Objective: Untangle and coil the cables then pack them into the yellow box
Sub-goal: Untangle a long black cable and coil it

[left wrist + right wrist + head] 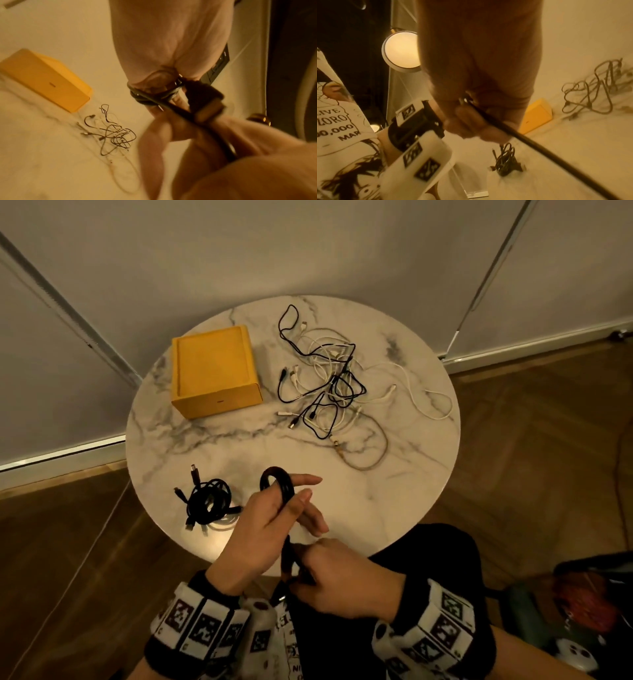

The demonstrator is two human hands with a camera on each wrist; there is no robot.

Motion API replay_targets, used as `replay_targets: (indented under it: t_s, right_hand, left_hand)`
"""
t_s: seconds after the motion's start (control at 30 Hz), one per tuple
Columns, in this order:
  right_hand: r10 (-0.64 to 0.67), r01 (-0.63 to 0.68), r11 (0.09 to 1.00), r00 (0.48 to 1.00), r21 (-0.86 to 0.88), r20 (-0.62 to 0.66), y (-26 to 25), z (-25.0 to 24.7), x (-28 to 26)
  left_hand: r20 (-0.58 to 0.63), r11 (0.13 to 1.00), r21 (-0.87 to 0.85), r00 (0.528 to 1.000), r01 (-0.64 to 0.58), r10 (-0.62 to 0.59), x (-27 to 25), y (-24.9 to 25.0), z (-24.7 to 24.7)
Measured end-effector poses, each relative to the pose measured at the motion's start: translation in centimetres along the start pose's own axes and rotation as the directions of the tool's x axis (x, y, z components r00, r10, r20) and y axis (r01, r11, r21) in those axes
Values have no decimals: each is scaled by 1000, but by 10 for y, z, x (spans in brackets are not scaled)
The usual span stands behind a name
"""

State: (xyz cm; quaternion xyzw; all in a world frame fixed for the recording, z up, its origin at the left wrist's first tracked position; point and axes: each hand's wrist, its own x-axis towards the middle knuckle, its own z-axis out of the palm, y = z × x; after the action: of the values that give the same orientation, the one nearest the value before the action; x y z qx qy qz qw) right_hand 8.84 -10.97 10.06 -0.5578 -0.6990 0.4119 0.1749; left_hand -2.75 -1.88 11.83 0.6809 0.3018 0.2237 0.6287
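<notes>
My left hand (291,505) holds a black cable (278,482) wound in a small loop round its fingers, over the near edge of the table. Just below, my right hand (313,563) pinches the same cable's free end (287,559), stretched taut between the two hands. The left wrist view shows the loop (150,94) wrapped tight at the fingers. In the right wrist view the cable (527,138) runs straight out of the curled fingers. The yellow box (214,371) sits shut at the table's far left. A tangle of black and white cables (329,381) lies to its right.
A coiled black cable bundle (207,503) lies on the round marble table (376,508) left of my hands. Grey walls stand behind the table, with wooden floor around it. A red and green heap (582,601) lies on the floor at the right.
</notes>
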Motion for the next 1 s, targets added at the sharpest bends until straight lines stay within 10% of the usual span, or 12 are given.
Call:
replay_targets:
  t_s: [0.27,0.43,0.63,1.0]
  right_hand:
    - [-28,-5,966,991,-258,-127,16,-25,-15]
    - [-63,-6,962,968,-274,-243,21,-48,-3]
    - [-22,4,991,991,-133,-134,19,-48,36]
    - [149,-84,946,971,313,-189,23,8,54]
  left_hand:
    - [149,840,535,969,89,-197,-3,-32,-8]
    - [144,937,6,927,349,-346,-25,-21,-5]
    - [340,816,-485,927,315,-156,-49,-14,-18]
    - [165,584,-787,980,197,-108,-29,-13,-17]
